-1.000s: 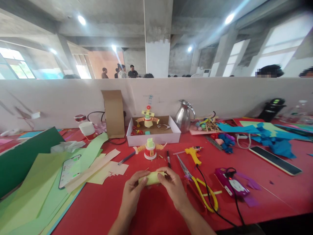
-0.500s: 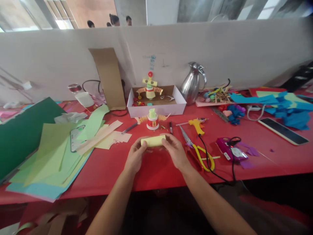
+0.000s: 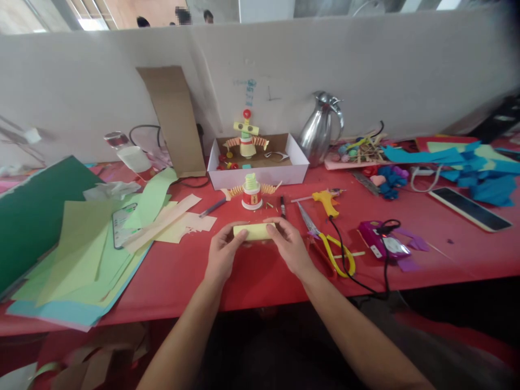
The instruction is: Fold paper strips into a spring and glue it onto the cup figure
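A pale yellow paper roll (image 3: 254,232) is held level between both hands above the red table. My left hand (image 3: 222,250) grips its left end, thumb on the front and fingers behind. At the other end my right hand (image 3: 289,246) pinches it the same way. Just beyond stands a paper-cup figure (image 3: 252,199) with pleated paper arms and a pale green folded piece on top, headless. A finished-looking figure (image 3: 246,142) with a yellow tube head and red ball stands in the white box (image 3: 260,177).
Scissors (image 3: 331,246), a yellow glue gun (image 3: 325,202) and a black marker (image 3: 283,207) lie to the right. A steel jug (image 3: 320,130) stands behind. Coloured paper sheets (image 3: 77,254) cover the left. A phone (image 3: 471,209) and purple device (image 3: 382,240) lie right.
The camera view has tilted down slightly, so the scene sits higher in the picture. Both hands still hold the yellow paper roll in nearly the same pose.
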The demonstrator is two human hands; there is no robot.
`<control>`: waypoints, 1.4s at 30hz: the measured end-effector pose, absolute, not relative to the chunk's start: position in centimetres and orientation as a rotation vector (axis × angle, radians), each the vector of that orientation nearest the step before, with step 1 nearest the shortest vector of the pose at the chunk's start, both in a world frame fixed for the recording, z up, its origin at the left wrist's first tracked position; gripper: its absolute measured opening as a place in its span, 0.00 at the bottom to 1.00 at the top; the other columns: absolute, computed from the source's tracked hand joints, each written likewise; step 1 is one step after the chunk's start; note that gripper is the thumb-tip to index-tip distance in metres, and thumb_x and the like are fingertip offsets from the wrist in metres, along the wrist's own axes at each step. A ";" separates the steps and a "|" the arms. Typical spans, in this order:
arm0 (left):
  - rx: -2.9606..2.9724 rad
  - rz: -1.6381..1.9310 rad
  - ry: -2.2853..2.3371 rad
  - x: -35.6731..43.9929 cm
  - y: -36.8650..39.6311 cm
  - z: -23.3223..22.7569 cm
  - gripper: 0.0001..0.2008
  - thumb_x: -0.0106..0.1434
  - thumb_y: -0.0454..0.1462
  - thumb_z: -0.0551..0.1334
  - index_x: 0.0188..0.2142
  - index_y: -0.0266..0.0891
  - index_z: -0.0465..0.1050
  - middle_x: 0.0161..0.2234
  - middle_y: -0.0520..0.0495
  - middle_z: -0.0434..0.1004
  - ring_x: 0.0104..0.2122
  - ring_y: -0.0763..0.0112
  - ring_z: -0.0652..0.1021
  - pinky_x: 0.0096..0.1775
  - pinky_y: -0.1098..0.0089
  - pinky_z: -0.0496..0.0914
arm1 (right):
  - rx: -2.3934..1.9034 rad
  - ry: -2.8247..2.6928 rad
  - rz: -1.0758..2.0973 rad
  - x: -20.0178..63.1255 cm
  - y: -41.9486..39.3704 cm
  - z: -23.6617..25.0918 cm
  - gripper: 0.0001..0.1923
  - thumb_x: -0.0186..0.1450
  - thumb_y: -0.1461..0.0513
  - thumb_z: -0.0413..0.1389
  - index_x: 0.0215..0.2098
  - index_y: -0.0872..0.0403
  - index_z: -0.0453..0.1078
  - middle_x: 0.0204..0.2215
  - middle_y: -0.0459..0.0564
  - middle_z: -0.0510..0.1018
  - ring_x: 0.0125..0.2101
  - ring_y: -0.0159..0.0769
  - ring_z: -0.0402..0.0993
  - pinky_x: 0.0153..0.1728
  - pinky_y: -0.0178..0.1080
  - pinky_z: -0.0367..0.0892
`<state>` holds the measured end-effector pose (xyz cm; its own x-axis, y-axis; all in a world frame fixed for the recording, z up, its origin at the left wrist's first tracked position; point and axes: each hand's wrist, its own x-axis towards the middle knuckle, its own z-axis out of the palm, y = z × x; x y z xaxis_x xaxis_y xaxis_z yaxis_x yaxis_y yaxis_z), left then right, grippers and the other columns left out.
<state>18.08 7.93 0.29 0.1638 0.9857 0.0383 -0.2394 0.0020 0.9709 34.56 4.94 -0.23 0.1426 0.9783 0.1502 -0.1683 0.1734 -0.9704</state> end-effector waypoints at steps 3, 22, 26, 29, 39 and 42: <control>1.092 1.218 0.907 18.6 7.7 0.4 0.13 0.58 0.43 0.68 0.38 0.37 0.78 0.29 0.50 0.76 0.24 0.76 0.74 0.26 0.75 0.70 | -1.047 -1.117 1.014 34.6 4.9 -0.1 0.12 0.65 0.51 0.57 0.39 0.50 0.71 0.29 0.44 0.74 0.23 0.33 0.73 0.24 0.35 0.70; 0.954 1.498 1.159 22.4 6.6 1.4 0.17 0.63 0.50 0.59 0.27 0.41 0.64 0.22 0.55 0.59 0.21 0.75 0.61 0.22 0.72 0.60 | -1.323 -1.254 0.560 32.2 5.3 2.0 0.19 0.69 0.51 0.49 0.23 0.50 0.57 0.17 0.39 0.59 0.19 0.30 0.56 0.23 0.34 0.52; 0.948 1.450 1.168 22.6 6.6 1.8 0.16 0.64 0.47 0.58 0.26 0.41 0.60 0.22 0.56 0.57 0.21 0.76 0.60 0.22 0.73 0.59 | -1.285 -1.250 0.460 32.2 5.6 1.5 0.18 0.68 0.53 0.49 0.23 0.50 0.57 0.17 0.40 0.58 0.20 0.30 0.56 0.23 0.34 0.52; 0.880 1.400 1.135 22.8 6.4 1.7 0.14 0.64 0.46 0.58 0.27 0.42 0.60 0.23 0.56 0.58 0.22 0.75 0.62 0.23 0.74 0.61 | -1.286 -1.215 0.481 32.3 5.8 1.3 0.17 0.68 0.53 0.49 0.23 0.50 0.57 0.18 0.40 0.60 0.20 0.31 0.58 0.23 0.34 0.54; 0.932 1.377 1.145 22.3 6.4 1.1 0.14 0.63 0.47 0.60 0.29 0.42 0.62 0.25 0.56 0.60 0.24 0.75 0.64 0.26 0.74 0.62 | -1.313 -1.170 0.541 32.4 6.1 0.6 0.13 0.68 0.54 0.48 0.28 0.50 0.62 0.23 0.43 0.69 0.25 0.34 0.64 0.27 0.35 0.60; 1.004 1.389 1.146 22.1 6.6 1.4 0.15 0.62 0.48 0.61 0.28 0.41 0.63 0.25 0.56 0.61 0.25 0.75 0.65 0.27 0.75 0.63 | -1.285 -1.170 0.542 32.5 6.2 0.5 0.10 0.68 0.53 0.50 0.32 0.50 0.64 0.28 0.45 0.72 0.28 0.36 0.67 0.30 0.36 0.62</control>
<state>22.11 6.60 1.35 -0.1221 0.9925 -0.0078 -0.1961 -0.0164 0.9804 32.47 6.23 0.46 0.3745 0.8540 0.3612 0.2772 0.2686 -0.9225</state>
